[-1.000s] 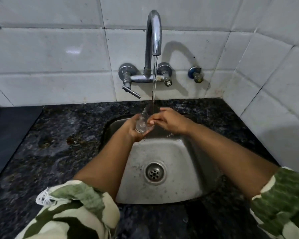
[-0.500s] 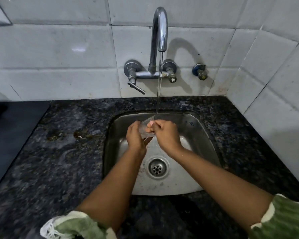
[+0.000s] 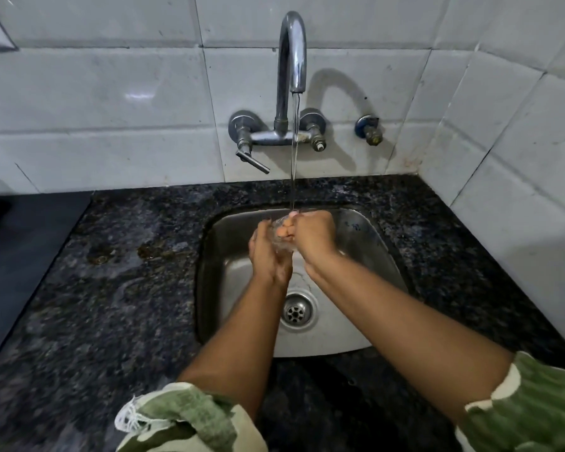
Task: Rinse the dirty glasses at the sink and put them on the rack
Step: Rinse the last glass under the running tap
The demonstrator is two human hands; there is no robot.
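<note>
A small clear glass (image 3: 282, 238) is held over the steel sink (image 3: 369, 243), under the thin stream of water running from the chrome tap (image 3: 292, 53). My left hand (image 3: 268, 252) cups the glass from the left and below. My right hand (image 3: 312, 238) grips it from the right, with fingers curled over its rim; the fingertips show through the glass. Most of the glass is hidden between the two hands. No rack is in view.
The sink is set in a dark speckled granite counter (image 3: 111, 288), wet in patches left of the basin. The drain (image 3: 295, 309) lies below my hands. White tiled walls stand behind and to the right. A dark flat surface (image 3: 23, 243) adjoins the counter's left edge.
Both hands lowered with the glass from near the counter's back edge down into the basin, staying under the stream. The right hand's fingers have curled further over the rim.
</note>
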